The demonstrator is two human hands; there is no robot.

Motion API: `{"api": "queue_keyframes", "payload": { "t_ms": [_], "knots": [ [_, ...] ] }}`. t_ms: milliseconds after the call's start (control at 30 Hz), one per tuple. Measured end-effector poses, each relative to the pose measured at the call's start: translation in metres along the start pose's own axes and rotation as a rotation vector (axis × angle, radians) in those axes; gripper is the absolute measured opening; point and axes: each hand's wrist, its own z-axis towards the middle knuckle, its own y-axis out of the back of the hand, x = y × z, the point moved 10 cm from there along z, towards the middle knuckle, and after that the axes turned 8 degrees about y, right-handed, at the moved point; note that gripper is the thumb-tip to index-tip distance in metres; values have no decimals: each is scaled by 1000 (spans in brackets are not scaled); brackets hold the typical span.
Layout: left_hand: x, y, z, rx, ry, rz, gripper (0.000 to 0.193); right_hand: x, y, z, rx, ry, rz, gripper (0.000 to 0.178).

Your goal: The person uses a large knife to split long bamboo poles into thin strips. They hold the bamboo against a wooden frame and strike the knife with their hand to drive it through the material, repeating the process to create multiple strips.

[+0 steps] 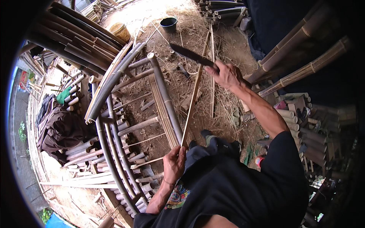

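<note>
In my right hand (227, 76) is the handle of a machete (190, 54), its long dark blade pointing to the far left, raised over the ground. My left hand (175, 161) is closed on the near end of a thin bamboo strip (195, 93), which slants up and away from me, passing behind the machete near its handle. Just left of the strip stands a bamboo frame (163, 95) of dark poles with crosspieces. Several flat slats (161, 108) lie side by side within it, close to my left hand.
A dark bucket (169, 24) and a yellowish bucket (119, 32) stand at the far side. Bamboo poles (83, 38) are stacked at the far left. Leaning poles (304, 72) rise at the right. A brown cloth (62, 127) lies over cut bamboo; shavings (228, 98) litter the ground.
</note>
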Motion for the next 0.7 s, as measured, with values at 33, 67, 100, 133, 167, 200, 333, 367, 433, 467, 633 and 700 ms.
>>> {"api": "queue_keyframes", "payload": {
  "t_ms": [33, 67, 100, 133, 167, 200, 333, 367, 433, 467, 633, 700],
  "knots": [
    [1, 2, 0, -9, -15, -5, 26, 14, -1, -7, 24, 57, 2, 59],
    [4, 4, 1, -19, -30, -9, 25, 34, -5, -9, 81, 92, -24, 60],
    [6, 7, 1, -29, -45, -13, 25, 34, -12, -6, 109, 127, -140, 59],
    [7, 6, 0, -11, -26, -8, 25, 19, -13, -6, 55, 134, -152, 59],
    [10, 6, -4, -5, -27, 10, 25, 10, -11, -6, 10, 137, -151, 59],
    [13, 6, -8, 0, -29, 27, 25, -22, -3, -4, 40, 0, -192, 59],
    [39, 22, -27, 16, 22, 5, 28, -45, 37, 16, -79, 31, -196, 62],
    [41, 26, -29, 17, 23, -3, 29, -49, 50, 25, -120, 42, -235, 63],
    [66, 36, -40, 27, 121, -45, 35, -122, 73, 14, 28, -468, -224, 72],
    [74, 41, -40, 48, 133, -102, 36, -121, 94, 23, -119, -346, -252, 73],
    [12, 17, -1, 197, 62, -416, 40, 21, 13, 2, 79, -4, -111, 57],
    [-12, 5, 18, 248, 42, -438, 38, 99, -21, -29, -122, 386, -37, 58]
  ]
}}
